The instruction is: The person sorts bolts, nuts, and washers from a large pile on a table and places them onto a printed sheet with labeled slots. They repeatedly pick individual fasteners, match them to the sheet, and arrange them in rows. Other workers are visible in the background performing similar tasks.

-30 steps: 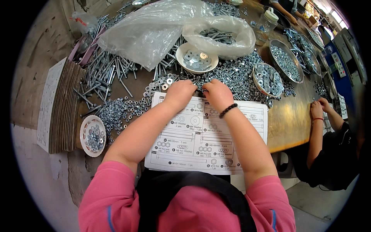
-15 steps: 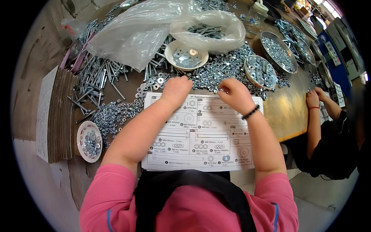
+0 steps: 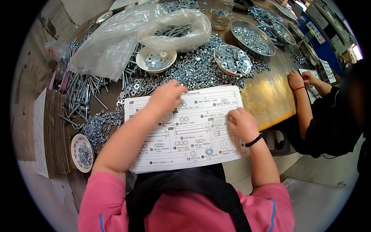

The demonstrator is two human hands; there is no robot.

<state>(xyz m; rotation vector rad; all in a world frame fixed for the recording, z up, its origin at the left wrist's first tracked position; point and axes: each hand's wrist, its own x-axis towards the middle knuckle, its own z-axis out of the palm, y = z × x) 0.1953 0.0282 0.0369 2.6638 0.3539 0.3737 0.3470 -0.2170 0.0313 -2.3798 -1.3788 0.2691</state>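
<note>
A printed hardware sheet (image 3: pixel 154 167) with line drawings of bolts, nuts and washers lies on top of a stack before me. Over its upper part is my left hand (image 3: pixel 169 96), slightly blurred, fingers bunched toward the right; what they hold, if anything, is hidden. My right hand (image 3: pixel 244 124), with a dark bead bracelet, hovers at the sheet's right side with its fingers curled together, their contents out of sight. One metal washer (image 3: pixel 209 151) lies on the lower part of the sheet. Beyond the sheet spreads a pile of loose nuts (image 3: pixel 193 69).
Bowls of washers (image 3: pixel 141 62) (image 3: pixel 232 61) stand behind the sheet. Long bolts (image 3: pixel 87 87) heap at left beside a plastic bag (image 3: pixel 104 46). A small patterned bowl (image 3: pixel 89 167) and stacked cardboard (image 3: pixel 58 135) are near left. At right, a co-worker's hands (image 3: pixel 296 80) work.
Both hands have drawn back from the nut pile over the sheet, the right one further toward me. The view has shifted, and the sheet now appears tilted.
</note>
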